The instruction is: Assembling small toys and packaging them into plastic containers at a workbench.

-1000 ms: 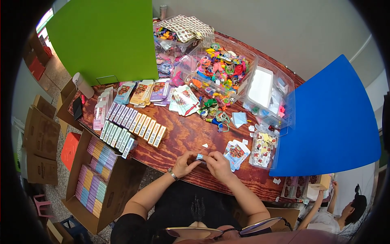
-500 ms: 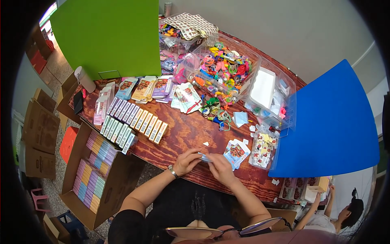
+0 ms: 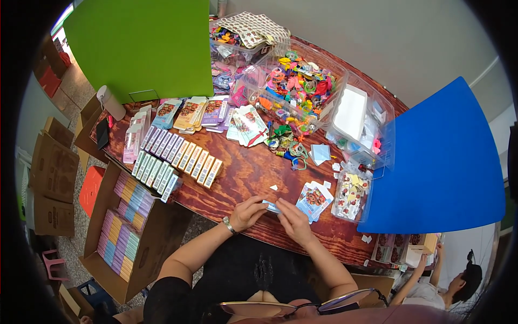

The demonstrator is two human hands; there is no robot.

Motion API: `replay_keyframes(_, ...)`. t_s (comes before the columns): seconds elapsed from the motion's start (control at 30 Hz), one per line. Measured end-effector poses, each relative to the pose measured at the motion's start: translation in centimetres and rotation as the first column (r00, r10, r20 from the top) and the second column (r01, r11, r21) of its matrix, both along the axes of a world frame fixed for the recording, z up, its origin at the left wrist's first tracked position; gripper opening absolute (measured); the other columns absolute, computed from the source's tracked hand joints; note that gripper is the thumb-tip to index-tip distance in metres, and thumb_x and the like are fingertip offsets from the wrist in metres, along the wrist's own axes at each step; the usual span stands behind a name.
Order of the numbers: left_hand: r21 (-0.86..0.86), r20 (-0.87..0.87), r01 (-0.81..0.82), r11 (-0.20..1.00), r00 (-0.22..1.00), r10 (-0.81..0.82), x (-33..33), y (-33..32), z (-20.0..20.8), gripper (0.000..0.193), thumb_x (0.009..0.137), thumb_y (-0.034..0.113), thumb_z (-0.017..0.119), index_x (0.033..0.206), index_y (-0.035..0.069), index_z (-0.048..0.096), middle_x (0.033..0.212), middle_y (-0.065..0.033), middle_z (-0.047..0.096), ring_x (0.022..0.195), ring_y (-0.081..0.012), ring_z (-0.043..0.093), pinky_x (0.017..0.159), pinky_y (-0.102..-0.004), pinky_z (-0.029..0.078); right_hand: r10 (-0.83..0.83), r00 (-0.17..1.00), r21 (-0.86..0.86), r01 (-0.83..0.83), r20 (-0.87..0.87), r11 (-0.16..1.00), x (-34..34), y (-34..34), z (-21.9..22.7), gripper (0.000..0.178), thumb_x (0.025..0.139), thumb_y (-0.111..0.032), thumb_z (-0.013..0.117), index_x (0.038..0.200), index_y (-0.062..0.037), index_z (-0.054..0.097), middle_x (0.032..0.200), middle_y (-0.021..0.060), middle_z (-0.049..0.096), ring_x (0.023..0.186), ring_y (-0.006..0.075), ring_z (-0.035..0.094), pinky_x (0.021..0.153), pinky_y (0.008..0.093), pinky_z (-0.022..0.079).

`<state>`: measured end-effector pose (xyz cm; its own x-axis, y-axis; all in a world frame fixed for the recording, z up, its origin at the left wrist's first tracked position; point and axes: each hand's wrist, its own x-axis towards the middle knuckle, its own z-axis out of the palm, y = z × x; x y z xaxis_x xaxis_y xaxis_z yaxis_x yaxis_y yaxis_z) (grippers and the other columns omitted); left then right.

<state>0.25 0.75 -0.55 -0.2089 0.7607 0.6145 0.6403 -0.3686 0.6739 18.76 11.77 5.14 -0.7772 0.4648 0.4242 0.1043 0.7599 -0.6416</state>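
At the table's near edge, my left hand (image 3: 249,213), with a watch on its wrist, and my right hand (image 3: 294,220) meet around a small light-blue folded card piece (image 3: 271,206). The fingers of both hands are closed on its two ends and hide most of it. Just right of my right hand lies a fanned stack of light-blue printed cards (image 3: 313,201). A white paper scrap (image 3: 273,187) rests on the wood beyond my fingers.
Rows of small boxes (image 3: 181,154) stand at left, above an open carton (image 3: 137,264) of coloured boxes. Flat printed cartons (image 3: 190,114) lie behind them. Clear bins (image 3: 302,86) hold colourful trinkets. Green (image 3: 145,48) and blue (image 3: 437,167) panels flank the table. Another person (image 3: 431,294) sits at lower right.
My right hand's fingers have shifted slightly along the light-blue card piece. My left hand stays nearly in place. The view has moved a little.
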Motion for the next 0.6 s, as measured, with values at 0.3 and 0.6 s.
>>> replay_keyframes(0.3, -0.047, -0.006, 0.001, 0.999, 1.0, -0.001, 0.1, -0.2, 0.2, 0.033, 0.079, 0.003, 0.079, 0.108, 0.0, 0.064, 0.119, -0.0215, 0.065, 0.095, -0.0327, 0.07, 0.075, -0.0354, 0.059, -0.043, 0.998, 0.194, 0.034, 0.043, 0.98, 0.3, 0.6, 0.1, 0.029, 0.081, -0.001, 0.072, 0.11, -0.0041, 0.07, 0.102, 0.0127, 0.069, 0.086, 0.028, 0.07, 0.074, 0.0348, 0.058)
replay_keyframes(0.6, -0.002, -0.018, -0.045, 0.999, 0.999, 0.045, 0.7, -0.3, -0.5, 0.031, 0.077, 0.002, 0.08, 0.104, 0.001, 0.065, 0.118, -0.0215, 0.065, 0.094, -0.0319, 0.071, 0.074, -0.0351, 0.06, 0.001, 0.994, 0.547, -0.061, 0.11, 0.835, 0.6, 0.1, 0.4, 0.03, 0.08, -0.004, 0.067, 0.109, 0.0021, 0.067, 0.107, 0.0156, 0.067, 0.092, 0.0281, 0.069, 0.079, 0.036, 0.058)
